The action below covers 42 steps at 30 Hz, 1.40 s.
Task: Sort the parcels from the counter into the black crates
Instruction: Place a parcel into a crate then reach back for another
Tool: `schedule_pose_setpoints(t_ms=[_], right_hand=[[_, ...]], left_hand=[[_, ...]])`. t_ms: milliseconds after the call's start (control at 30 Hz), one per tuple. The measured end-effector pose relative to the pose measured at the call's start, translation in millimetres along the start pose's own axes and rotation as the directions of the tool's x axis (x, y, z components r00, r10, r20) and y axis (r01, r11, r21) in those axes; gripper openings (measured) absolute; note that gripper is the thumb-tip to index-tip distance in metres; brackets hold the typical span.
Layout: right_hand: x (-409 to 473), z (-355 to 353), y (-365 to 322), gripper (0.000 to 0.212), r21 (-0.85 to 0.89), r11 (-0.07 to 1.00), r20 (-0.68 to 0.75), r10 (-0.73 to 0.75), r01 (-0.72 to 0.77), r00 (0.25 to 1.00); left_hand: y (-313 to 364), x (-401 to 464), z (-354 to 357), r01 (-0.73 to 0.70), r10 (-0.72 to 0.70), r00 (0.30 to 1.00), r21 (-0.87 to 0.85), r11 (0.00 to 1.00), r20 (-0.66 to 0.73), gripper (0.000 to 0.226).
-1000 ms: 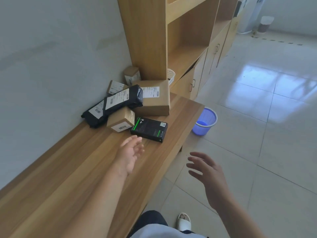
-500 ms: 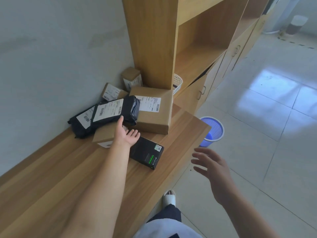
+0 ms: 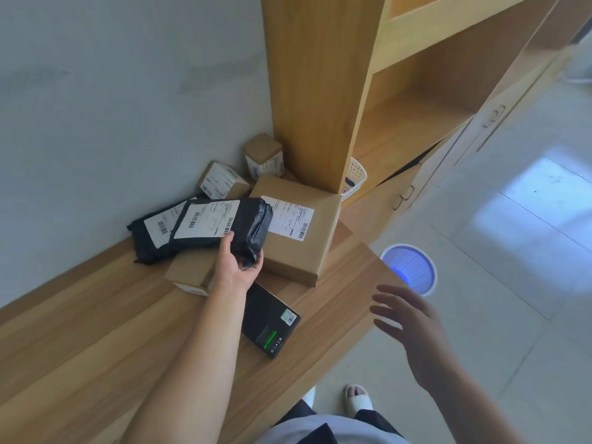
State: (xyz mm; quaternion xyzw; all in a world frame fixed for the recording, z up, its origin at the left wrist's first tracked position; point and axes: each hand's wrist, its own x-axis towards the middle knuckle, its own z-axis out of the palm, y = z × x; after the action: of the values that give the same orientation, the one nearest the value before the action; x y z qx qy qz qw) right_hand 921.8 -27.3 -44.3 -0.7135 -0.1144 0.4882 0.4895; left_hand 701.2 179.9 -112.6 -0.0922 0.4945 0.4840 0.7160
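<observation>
Item: black poly mailer (image 3: 221, 230), topping parcel pile on counter (image 3: 96, 315). Left hand (image 3: 238, 267) is grasping its near-right end; long axis running left-right. Right hand (image 3: 413, 325) is hovering slack, holding nothing, farther off.

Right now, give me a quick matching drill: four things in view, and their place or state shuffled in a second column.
1. top black parcel
2. flat black box
3. blue bin
4. right hand

a. on the floor
b. open, holding nothing
c. gripped by the left hand
d. lying near the counter edge

Pairs: 1-c, 2-d, 3-a, 4-b
</observation>
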Motion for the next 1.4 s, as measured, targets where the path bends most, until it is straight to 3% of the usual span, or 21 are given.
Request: schedule_pose_setpoints(t_ms=[133, 233, 300, 400, 467, 533, 600, 667, 700, 733, 833, 933, 1100, 1267, 1333, 1400], right_hand=[[28.1, 7.0, -28.1, 0.018, -0.018, 1.000, 0.099, -0.016, 0.018, 0.995], [45.4, 10.3, -53.1, 0.017, -0.064, 0.995, 0.184, -0.065, 0.078, 0.981], [52.3, 12.0, -70.1, 0.016, -0.130, 0.977, 0.264, -0.132, 0.171, 0.955], [56.6, 17.4, -90.2, 0.022, -0.227, 0.879, 0.451, -0.288, 0.420, 0.845], [56.4, 24.8, -99.7, 0.023, -0.267, 0.707, 0.618, -0.395, 0.655, 0.679], [54.1, 34.0, -105.5, 0.028, -0.245, 0.430, 0.783, -0.441, 0.869, 0.438], [49.8, 45.1, -111.4, 0.036, -0.128, 0.108, 0.895, -0.415, 0.986, 0.162], [46.8, 58.6, -113.9, 0.049, 0.016, -0.188, 0.946, -0.315, 0.982, -0.075], [44.9, 66.2, -114.1, 0.056, 0.066, -0.302, 0.963, -0.231, 0.951, -0.141], [42.7, 73.2, -113.2, 0.062, 0.092, -0.393, 0.978, -0.137, 0.915, -0.158], [37.1, 88.1, -102.1, 0.068, 0.103, -0.594, 0.994, 0.095, 0.798, -0.058], [32.7, 89.2, -89.0, 0.058, 0.099, -0.642, 0.991, 0.136, 0.760, -0.015], [29.4, 76.7, -74.8, 0.046, 0.060, -0.604, 0.995, 0.099, 0.795, 0.000], [34.1, 54.5, -64.9, 0.049, 0.017, -0.525, 0.997, 0.073, 0.851, 0.025], [39.9, 44.2, -67.4, 0.053, -0.063, -0.450, 0.994, 0.049, 0.891, 0.095], [51.4, 32.8, -73.4, 0.053, -0.194, -0.293, 0.979, 0.009, 0.936, 0.206]], left_hand=[[-9.2, -27.2, 0.9, -0.068, 0.066, 0.998, 0.146, 0.987, 0.023, 0.020], [-11.2, -46.5, -4.7, -0.213, 0.196, 0.977, 0.374, 0.903, 0.084, 0.019], [-7.9, -58.1, -12.7, -0.334, 0.333, 0.936, 0.605, 0.723, 0.118, 0.039], [1.2, -81.0, -26.6, -0.406, 0.516, 0.833, 0.854, 0.324, 0.200, 0.054], [4.9, -100.6, -31.7, -0.323, 0.546, 0.805, 0.943, 0.077, 0.231, 0.066], [2.0, -125.7, -30.2, -0.166, 0.538, 0.797, 0.956, -0.244, 0.276, 0.065], [-7.2, -146.3, -26.2, 0.010, 0.516, 0.782, 0.821, -0.570, 0.349, 0.054], [-18.1, -160.6, -21.3, 0.091, 0.468, 0.801, 0.696, -0.712, 0.374, 0.052], [-23.7, -165.1, -20.8, 0.105, 0.446, 0.819, 0.668, -0.736, 0.362, 0.053], [-29.3, -169.3, -20.8, 0.118, 0.429, 0.837, 0.652, -0.749, 0.340, 0.055], [-44.4, -184.6, -21.2, 0.134, 0.420, 0.833, 0.606, -0.784, 0.359, 0.065], [-57.7, -200.8, -22.0, 0.203, 0.449, 0.815, 0.544, -0.814, 0.366, 0.062], [-81.9, -223.8, -18.2, 0.299, 0.490, 0.802, 0.480, -0.825, 0.342, 0.056], [-104.9, -231.4, -18.1, 0.295, 0.504, 0.757, 0.470, -0.831, 0.415, 0.058], [-109.9, -234.1, -16.1, 0.225, 0.507, 0.716, 0.530, -0.818, 0.479, 0.080], [-112.3, -243.1, -10.9, 0.134, 0.581, 0.617, 0.656, -0.743, 0.532, 0.107]])
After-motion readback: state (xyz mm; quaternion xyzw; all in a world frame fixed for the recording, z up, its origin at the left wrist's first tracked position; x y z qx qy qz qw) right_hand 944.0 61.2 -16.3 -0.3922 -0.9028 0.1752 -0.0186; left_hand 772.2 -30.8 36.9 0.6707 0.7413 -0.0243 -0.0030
